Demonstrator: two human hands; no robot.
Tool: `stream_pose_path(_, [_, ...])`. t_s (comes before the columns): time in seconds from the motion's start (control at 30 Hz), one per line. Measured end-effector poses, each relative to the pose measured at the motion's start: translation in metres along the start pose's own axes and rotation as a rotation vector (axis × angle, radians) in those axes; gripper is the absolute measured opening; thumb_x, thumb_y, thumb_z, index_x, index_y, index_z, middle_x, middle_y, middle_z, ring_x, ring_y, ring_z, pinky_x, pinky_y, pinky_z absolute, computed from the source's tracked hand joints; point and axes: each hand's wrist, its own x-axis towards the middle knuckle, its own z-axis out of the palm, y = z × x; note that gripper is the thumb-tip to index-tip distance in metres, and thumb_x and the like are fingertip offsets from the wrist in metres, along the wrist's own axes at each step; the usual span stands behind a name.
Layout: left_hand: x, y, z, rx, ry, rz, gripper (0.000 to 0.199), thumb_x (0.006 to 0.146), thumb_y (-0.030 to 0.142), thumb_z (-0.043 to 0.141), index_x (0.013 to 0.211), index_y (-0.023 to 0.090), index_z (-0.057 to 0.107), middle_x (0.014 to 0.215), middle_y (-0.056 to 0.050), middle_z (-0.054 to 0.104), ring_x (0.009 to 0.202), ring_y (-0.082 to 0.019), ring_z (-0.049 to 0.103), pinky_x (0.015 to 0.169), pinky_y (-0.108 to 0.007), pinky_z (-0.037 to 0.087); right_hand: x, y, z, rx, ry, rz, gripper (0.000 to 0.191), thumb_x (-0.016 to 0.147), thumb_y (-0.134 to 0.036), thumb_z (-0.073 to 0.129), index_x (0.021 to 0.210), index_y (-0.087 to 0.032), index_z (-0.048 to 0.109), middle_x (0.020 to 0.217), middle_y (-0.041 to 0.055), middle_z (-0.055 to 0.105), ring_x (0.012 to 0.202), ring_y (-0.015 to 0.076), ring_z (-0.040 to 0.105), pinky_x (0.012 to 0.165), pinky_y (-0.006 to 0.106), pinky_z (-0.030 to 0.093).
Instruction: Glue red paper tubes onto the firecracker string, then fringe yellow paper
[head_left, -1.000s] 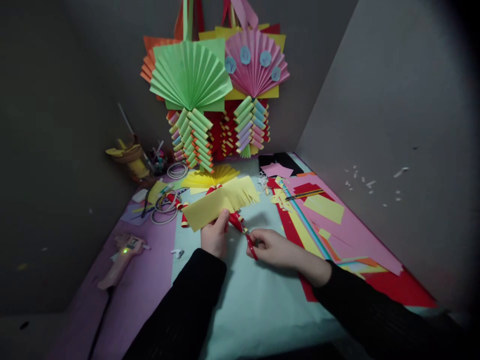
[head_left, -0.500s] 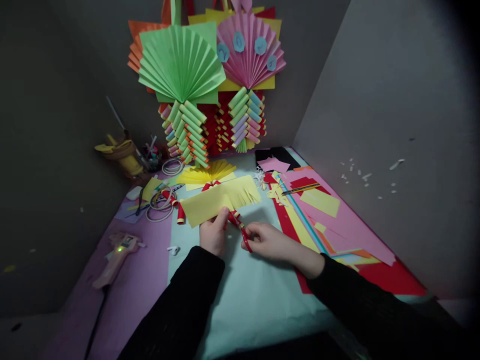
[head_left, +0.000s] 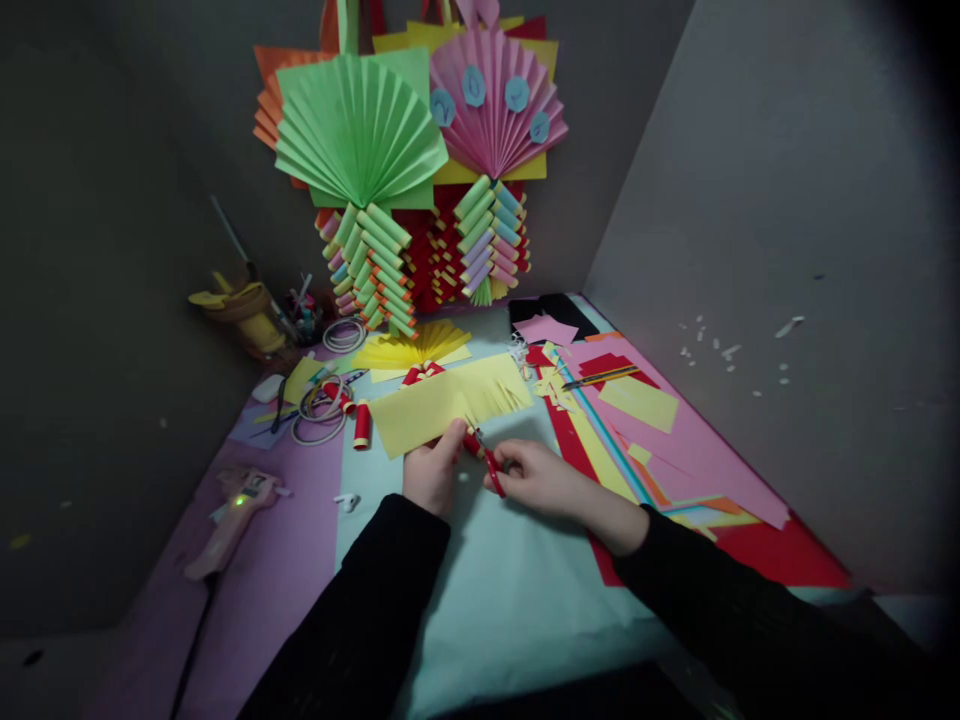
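Note:
A yellow paper strip is pinched in my left hand by its lower edge, above the pale blue table covering. Narrow cuts form a fringe along the right part of the strip. My right hand is closed on the handles of red scissors. The scissor blades are at the strip's lower edge, just right of my left thumb. Behind the strip lie a folded yellow paper fan and red paper rolls, partly hidden; one red roll stands out to the left.
A pink glue gun and a white earbud lie at left, with bracelet-like rings beyond. Coloured paper strips, scraps and a pink sheet cover the right side. Paper fan decorations hang at the back.
The yellow strip has shifted slightly right, along with my left hand. The scissors have tilted a little more upright, and their blades now meet the strip's lower edge.

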Motion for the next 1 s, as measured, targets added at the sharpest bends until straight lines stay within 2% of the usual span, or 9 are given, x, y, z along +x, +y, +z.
stream_pose_path(0.43, [-0.0006,0.0028,0.0007,0.018,0.055,-0.025,0.024,0.064,0.033,0.077,0.076,0.015,0.067,0.068,-0.002,0.063,0.069,-0.016,0.059,0.063,-0.027,0.043,-0.0015,-0.0011,-0.0031,0.003,-0.019,0.023,0.02,0.076,-0.033,0.064,0.069,-0.016,0.056,0.055,-0.0039,0.051,0.049,0.0088,0.041,0.044,0.021,0.03])
stream_pose_path(0.73, [-0.0014,0.0048,0.0011,0.063,0.057,0.001,0.023,0.065,0.033,0.077,0.061,0.016,0.062,0.06,-0.002,0.059,0.072,-0.018,0.06,0.065,-0.028,0.044,-0.0011,0.0026,-0.0029,0.04,-0.012,0.018,0.02,0.076,-0.034,0.062,0.067,-0.016,0.056,0.058,-0.0022,0.054,0.051,0.0097,0.045,0.046,0.021,0.033])
stream_pose_path(1.0, [-0.0029,0.0057,0.0011,0.116,0.044,0.008,0.021,0.062,0.027,0.079,0.056,0.018,0.061,0.051,0.0,0.052,0.074,-0.021,0.061,0.065,-0.03,0.045,-0.001,0.0029,-0.0047,0.101,-0.081,0.029,0.019,0.073,-0.033,0.063,0.067,-0.017,0.055,0.059,-0.0024,0.055,0.054,0.0102,0.048,0.049,0.021,0.036])
